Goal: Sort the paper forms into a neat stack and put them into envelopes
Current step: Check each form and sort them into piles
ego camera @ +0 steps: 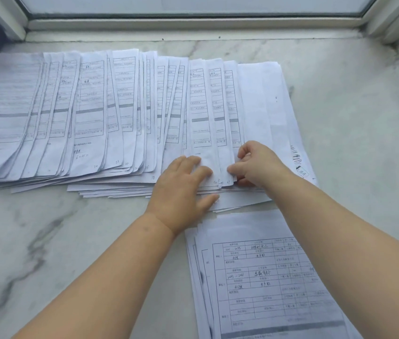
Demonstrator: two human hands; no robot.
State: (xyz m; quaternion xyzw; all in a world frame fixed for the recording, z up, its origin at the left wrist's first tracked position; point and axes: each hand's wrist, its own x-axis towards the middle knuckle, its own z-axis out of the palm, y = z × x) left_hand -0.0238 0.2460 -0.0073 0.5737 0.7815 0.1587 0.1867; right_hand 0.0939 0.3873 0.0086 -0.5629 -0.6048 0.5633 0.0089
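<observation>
Forms: white printed paper forms with ruled tables (91, 106) lie fanned in a long overlapping row across the grey-veined white marble sill (47, 253), stretching away leftward from our fingers; we judge the fan is there so the handwritten page numbers at the bottom corners can be read
Left hand: our left hand (181, 189) lies palm down on the near edge of the fan, fingers (193, 162) spread and flat, thumb out toward the right; it seems to pin the sheets so they do not slide
Right hand: our right hand (254, 165) comes in from the right with the wrist raised a little, thumb and forefinger pinching the bottom corner of one narrow exposed sheet just right of the left fingertips; the other fingers curl under
Arms: both forearms are bare and reach forward, nearly meeting at the hands
Sorted pile: a smaller squared stack of the same printed forms (267, 277) sits nearer us, just below the right wrist and partly under that forearm; we take it for the neat stack being built
Envelopes: none in view
Window: a white window frame (193, 23) runs along the far side, well beyond the fingertips
Stage: sorting underway, we judge, with most sheets left in the fan and no envelope filling begun
</observation>
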